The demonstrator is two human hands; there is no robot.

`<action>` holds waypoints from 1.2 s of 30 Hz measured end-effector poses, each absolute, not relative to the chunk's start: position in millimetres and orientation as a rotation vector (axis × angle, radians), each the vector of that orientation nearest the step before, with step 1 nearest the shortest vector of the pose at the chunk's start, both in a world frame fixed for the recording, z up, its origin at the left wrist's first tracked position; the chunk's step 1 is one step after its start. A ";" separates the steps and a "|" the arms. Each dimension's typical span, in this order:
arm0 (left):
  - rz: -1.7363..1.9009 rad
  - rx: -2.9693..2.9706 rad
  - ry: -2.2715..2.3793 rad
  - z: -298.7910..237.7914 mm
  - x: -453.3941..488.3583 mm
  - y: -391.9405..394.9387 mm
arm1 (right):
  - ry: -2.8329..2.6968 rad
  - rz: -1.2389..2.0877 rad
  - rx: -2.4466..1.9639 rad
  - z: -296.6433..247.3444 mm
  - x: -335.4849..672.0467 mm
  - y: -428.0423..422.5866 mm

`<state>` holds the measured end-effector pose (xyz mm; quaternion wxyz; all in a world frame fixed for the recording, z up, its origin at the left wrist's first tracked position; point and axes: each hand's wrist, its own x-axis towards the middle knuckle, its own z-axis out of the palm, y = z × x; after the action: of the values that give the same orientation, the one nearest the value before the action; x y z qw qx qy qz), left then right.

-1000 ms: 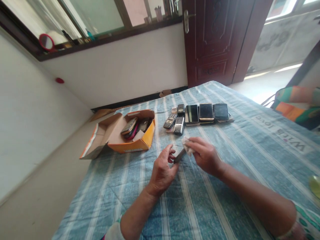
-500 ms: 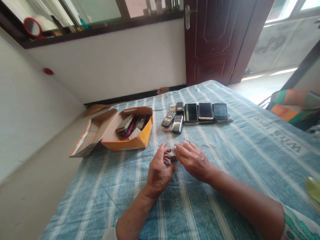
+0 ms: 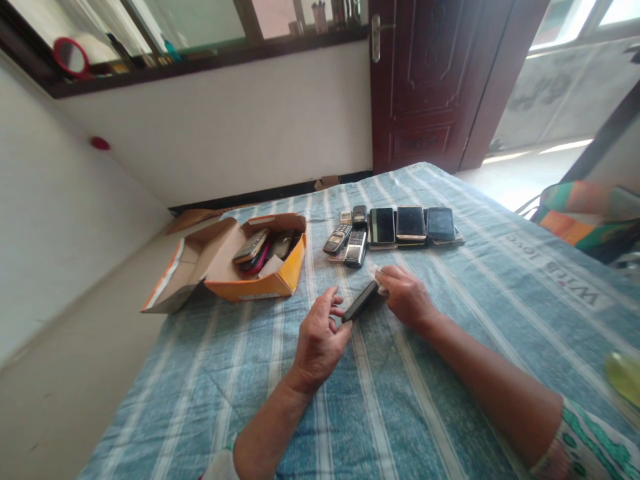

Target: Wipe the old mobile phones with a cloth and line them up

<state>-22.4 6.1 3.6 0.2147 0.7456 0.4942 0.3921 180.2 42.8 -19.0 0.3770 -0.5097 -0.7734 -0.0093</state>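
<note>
My left hand (image 3: pixel 323 337) grips the near end of a dark mobile phone (image 3: pixel 361 301) between thumb and fingers, tilted above the cloth. At the phone's far end, my right hand (image 3: pixel 406 293) is closed on a white tissue (image 3: pixel 381 289), mostly hidden under the fingers. Beyond my hands lie keypad phones, among them a silver-and-black one (image 3: pixel 355 248) and a dark one (image 3: pixel 337 239). To their right sit stacked smartphones in a row: a black one (image 3: pixel 383 225), a gold-edged one (image 3: pixel 411 223) and a grey one (image 3: pixel 441 223).
An orange cardboard box (image 3: pixel 255 291) with its lid open stands to the left, several phones (image 3: pixel 251 248) inside. A blue striped cloth (image 3: pixel 240 387) covers the surface. A yellow-green object (image 3: pixel 623 377) is at the right edge. Behind are a wall and a dark red door (image 3: pixel 425 87).
My right hand has moved right with the tissue, away from my left hand, uncovering the dark phone. My left hand stays in nearly the same place.
</note>
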 end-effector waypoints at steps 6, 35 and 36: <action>1.055 2.182 1.372 7.6 -22.1 6.7 | -1.671 0.262 -1.248 -22.7 183.9 49.1; 0.525 2.304 1.495 42.9 23.1 62.5 | -1.707 0.456 -1.206 -15.6 177.3 48.7; 0.593 2.261 1.487 42.9 21.8 60.8 | -1.715 0.446 -1.210 -15.7 177.6 48.7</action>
<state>21.8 60.8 42.9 0.1846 0.8021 0.5276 0.2105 177.6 48.7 -15.7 0.4777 -0.4954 -0.7022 0.1825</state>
